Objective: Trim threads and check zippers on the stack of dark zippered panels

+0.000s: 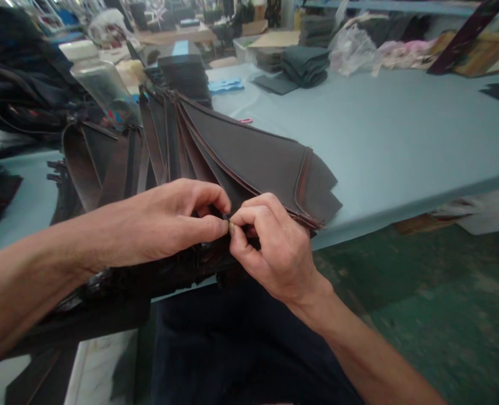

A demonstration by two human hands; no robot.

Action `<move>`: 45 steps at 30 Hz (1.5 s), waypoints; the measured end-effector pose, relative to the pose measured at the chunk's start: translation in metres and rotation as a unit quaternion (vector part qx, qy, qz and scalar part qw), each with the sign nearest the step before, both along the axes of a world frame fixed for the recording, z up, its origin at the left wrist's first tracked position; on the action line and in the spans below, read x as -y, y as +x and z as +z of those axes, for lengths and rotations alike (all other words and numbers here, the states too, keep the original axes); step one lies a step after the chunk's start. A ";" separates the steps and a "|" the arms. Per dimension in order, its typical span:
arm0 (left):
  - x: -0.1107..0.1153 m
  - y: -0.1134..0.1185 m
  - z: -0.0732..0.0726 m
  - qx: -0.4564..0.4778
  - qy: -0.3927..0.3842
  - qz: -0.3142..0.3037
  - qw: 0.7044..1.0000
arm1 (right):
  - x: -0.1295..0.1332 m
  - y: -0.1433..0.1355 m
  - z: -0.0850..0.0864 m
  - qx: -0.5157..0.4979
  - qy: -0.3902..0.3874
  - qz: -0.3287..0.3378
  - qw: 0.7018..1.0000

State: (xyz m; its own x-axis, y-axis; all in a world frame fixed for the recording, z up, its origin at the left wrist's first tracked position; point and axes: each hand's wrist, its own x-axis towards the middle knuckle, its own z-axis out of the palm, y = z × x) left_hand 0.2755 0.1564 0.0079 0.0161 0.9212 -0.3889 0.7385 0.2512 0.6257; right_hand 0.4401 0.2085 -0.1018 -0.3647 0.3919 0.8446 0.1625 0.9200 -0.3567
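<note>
Dark brown and grey sewn fabric pieces (249,143) lie fanned out over the table, with reddish-brown piping along their seams. Above the near edge of these pieces, my left hand (185,216) pinches thumb and forefinger together on something small and dark. The fingertips of my right hand (272,242) meet those of the left at the same spot, also in a pinch. What lies between the fingertips is too small to name. More dark pieces hang in folds behind and left of my left hand.
The blue-green table (392,135) reaches far right. A clear plastic jar (101,84) leans at the back left, beside a dark fabric stack (185,76). Folded dark cloth (305,64) and a plastic bag (353,50) lie farther back. A pale box-like object (101,368) sits low left.
</note>
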 end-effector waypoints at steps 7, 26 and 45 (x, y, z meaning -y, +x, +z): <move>0.000 -0.001 -0.006 -0.017 0.003 0.026 1.000 | 0.004 -0.007 -0.004 -0.026 -0.012 -0.028 0.999; -0.001 -0.016 -0.001 0.099 -0.044 -0.020 0.994 | 0.010 -0.006 -0.005 -0.072 -0.113 0.010 0.991; 0.009 -0.019 -0.008 -0.079 0.015 -0.019 0.997 | 0.004 -0.019 -0.011 -0.093 -0.120 0.060 0.987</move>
State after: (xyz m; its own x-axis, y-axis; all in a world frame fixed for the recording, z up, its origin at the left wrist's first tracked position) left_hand 0.2568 0.1473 0.0000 -0.0081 0.9322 -0.3619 0.8368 0.2045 0.5080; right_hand 0.4214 0.2046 -0.1124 -0.2687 0.5524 0.7891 -0.0306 0.8139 -0.5802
